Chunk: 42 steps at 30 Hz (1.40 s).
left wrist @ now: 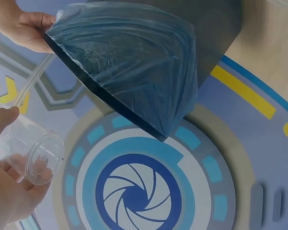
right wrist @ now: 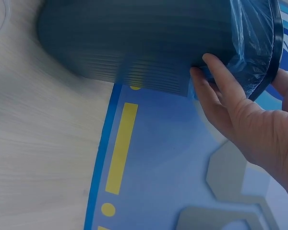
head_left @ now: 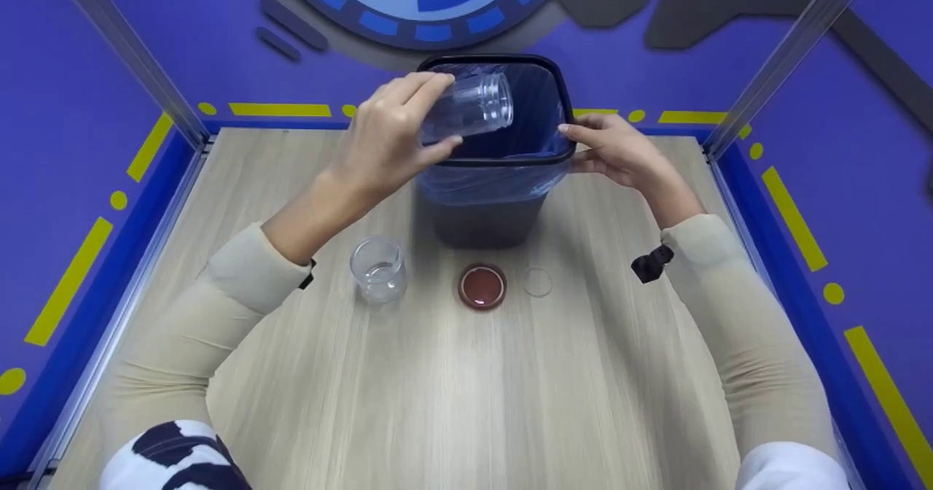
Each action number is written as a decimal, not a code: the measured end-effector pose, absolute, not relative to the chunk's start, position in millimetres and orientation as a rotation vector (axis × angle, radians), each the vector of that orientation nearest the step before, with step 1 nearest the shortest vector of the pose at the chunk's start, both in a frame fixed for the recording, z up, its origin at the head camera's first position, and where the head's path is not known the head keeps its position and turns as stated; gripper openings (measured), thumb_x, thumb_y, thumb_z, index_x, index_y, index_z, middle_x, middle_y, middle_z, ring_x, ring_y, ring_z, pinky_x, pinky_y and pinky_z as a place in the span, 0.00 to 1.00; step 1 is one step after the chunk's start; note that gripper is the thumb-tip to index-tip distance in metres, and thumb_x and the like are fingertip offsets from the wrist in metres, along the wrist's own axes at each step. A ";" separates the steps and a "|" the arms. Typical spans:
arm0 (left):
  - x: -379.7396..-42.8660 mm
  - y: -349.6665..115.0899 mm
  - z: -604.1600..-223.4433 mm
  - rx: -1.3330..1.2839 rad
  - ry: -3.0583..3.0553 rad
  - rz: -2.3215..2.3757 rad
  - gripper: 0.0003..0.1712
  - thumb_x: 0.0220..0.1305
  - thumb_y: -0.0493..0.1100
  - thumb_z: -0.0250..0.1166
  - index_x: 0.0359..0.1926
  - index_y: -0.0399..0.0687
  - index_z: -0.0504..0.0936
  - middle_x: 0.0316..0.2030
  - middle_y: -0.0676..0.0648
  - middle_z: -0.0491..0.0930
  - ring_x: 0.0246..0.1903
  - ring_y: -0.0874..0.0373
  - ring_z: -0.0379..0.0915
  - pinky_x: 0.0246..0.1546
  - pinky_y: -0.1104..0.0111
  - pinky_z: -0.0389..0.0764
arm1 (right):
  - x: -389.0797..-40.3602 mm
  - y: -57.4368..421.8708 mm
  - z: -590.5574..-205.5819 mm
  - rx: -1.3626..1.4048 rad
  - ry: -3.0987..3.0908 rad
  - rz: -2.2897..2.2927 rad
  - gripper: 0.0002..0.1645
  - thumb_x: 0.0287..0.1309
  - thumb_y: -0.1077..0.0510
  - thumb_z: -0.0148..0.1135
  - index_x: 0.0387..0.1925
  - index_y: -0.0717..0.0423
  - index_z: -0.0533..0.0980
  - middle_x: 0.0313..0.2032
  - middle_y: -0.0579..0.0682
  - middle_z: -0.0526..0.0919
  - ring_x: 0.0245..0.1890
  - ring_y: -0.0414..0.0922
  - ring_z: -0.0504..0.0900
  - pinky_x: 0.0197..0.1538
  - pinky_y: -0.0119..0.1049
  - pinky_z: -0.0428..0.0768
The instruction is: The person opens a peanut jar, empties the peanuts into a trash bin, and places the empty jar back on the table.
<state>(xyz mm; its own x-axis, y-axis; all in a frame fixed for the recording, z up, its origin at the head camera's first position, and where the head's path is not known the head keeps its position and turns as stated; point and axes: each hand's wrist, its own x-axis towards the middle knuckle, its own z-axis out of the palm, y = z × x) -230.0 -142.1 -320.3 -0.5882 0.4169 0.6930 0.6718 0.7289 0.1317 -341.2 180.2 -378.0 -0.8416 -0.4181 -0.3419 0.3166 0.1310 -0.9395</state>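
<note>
My left hand (head_left: 386,125) grips a clear jar (head_left: 477,105) and holds it tipped sideways above the mouth of a dark trash bin (head_left: 485,227). In the left wrist view, thumb and fingers wrap round the jar (left wrist: 44,155), whose walls look see-through. A translucent blue bag (left wrist: 129,62) lines the bin and folds over its black rim. My right hand (head_left: 616,151) pinches that rim at the right side, thumb on top. In the right wrist view, the fingers (right wrist: 221,81) lie against the outside of the bag and bin.
On the wooden table (head_left: 466,402), in front of the bin, stand a clear glass cup (head_left: 379,275), a reddish-brown round lid (head_left: 482,286) and a thin clear ring (head_left: 539,282). Blue-purple panels (head_left: 73,147) wall the table at the back and both sides.
</note>
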 end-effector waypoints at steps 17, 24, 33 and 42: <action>-209.7 -134.5 -339.8 -0.781 -2.189 -0.635 0.32 0.57 0.46 0.77 0.59 0.35 0.79 0.54 0.40 0.82 0.55 0.48 0.80 0.60 0.62 0.79 | -319.5 180.1 -392.0 -0.287 2.441 -1.596 0.33 0.76 0.47 0.52 0.72 0.63 0.65 0.66 0.59 0.72 0.63 0.48 0.75 0.63 0.43 0.79; -200.6 -132.0 -364.4 -0.770 -2.195 -0.771 0.33 0.57 0.46 0.77 0.59 0.35 0.79 0.55 0.40 0.82 0.56 0.50 0.79 0.62 0.66 0.77 | -292.9 200.0 -410.8 -0.383 2.554 -1.648 0.34 0.76 0.46 0.53 0.72 0.62 0.65 0.70 0.59 0.69 0.68 0.55 0.71 0.64 0.47 0.77; -191.1 -128.4 -391.7 -0.738 -2.168 -0.941 0.35 0.53 0.41 0.79 0.60 0.33 0.77 0.54 0.39 0.82 0.54 0.49 0.80 0.60 0.66 0.78 | -266.3 215.1 -449.4 -0.456 2.671 -1.429 0.37 0.75 0.42 0.53 0.75 0.58 0.63 0.73 0.57 0.67 0.69 0.56 0.70 0.69 0.54 0.71; -177.3 -118.4 -432.3 -0.739 -2.181 -1.078 0.35 0.50 0.42 0.81 0.59 0.37 0.78 0.51 0.42 0.83 0.52 0.52 0.80 0.58 0.65 0.79 | -247.1 208.0 -486.6 -0.662 2.852 -1.242 0.28 0.73 0.55 0.58 0.69 0.62 0.70 0.68 0.62 0.71 0.65 0.62 0.72 0.62 0.58 0.77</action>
